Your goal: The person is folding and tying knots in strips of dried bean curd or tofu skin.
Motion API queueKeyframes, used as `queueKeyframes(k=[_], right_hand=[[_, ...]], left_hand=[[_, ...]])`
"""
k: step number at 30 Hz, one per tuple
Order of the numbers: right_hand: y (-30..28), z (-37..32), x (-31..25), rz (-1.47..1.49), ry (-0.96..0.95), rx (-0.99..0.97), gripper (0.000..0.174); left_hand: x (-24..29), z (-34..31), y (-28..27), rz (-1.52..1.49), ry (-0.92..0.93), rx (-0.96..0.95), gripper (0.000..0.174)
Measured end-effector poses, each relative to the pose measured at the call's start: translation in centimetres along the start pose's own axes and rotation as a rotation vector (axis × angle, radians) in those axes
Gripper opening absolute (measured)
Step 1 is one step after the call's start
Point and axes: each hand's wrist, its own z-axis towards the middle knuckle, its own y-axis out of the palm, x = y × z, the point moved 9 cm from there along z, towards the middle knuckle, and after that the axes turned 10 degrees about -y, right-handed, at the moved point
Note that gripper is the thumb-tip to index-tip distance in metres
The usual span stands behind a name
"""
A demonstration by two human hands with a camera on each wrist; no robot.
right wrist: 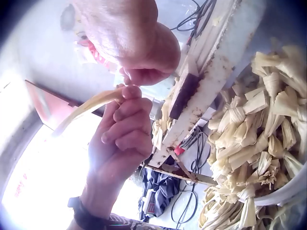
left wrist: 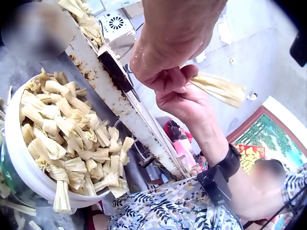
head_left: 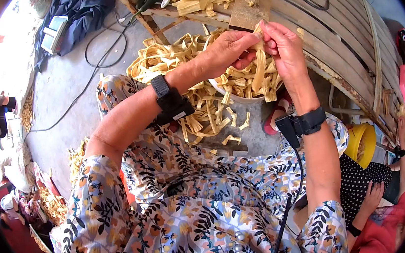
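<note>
One pale strip [head_left: 259, 71] is in the air, above one white bucket [left wrist: 20, 158]. You pinch it with two hands, your left hand [head_left: 234, 49] and right hand [head_left: 287, 51]. The bucket holds many knotted pieces [left wrist: 72, 129], more than I can count.

On the grey concrete floor [head_left: 54, 102], a black cable [head_left: 100, 66] loops near a rumpled dark-blue cloth [head_left: 83, 13] bearing a pale blue-and-white box-like object [head_left: 55, 32]. At the right, a bright yellow plastic bucket [head_left: 369, 141] shows beside a person's black, white-dotted garment [head_left: 361, 179].
</note>
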Motion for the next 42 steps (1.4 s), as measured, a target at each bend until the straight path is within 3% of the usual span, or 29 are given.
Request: queueKeyframes(k=[5,8,12,13,17,20,25,27,35,42], right_hand=[[0.9,-0.4,-1.1,-0.256,-0.002,-0.068,0.020],[2.1,-1.8,0.1,-0.287,0.130,-0.249,0.025],[1.5,-1.4,1.3,-0.241,0.151,-0.280,0.022],[1.5,-0.9,1.0,-0.238,0.078,-0.298,0.020],[0.5,-0.4,0.0,-0.163,0.044,-0.094,0.017],[-0.8,1.2,-1.1,-0.350,0.009,0.004,0.016],[-1.8,5.3,-3.2,-0.191,-0.199,0.068,0.014],[-2.5,6.5,-3.6,-0.188,-0.235,0.118,0.014],[-3.8,8.7,-4.1,-0.302,-0.391,0.273,0.012],[-3.5,9.2,-4.5,-0.289,-0.412,0.292,0.013]], left_hand=[[0.9,-0.5,-1.7,0.095,0.013,0.099,0.029],[1.8,-0.1,-4.0,0.162,0.049,0.164,0.023],[2.2,0.0,-4.5,0.199,0.044,0.173,0.020],[2.2,0.0,-4.5,0.181,0.038,0.143,0.020],[2.9,0.4,-5.5,0.174,0.038,0.210,0.016],[4.2,1.4,-6.4,0.149,0.089,0.225,0.016],[6.4,4.6,-7.5,0.126,0.155,0.195,0.019],[7.4,5.5,-7.6,0.154,0.162,0.181,0.026],[7.2,8.3,-8.8,-0.049,0.200,0.297,0.020],[7.5,8.8,-9.9,-0.069,0.192,0.342,0.018]])
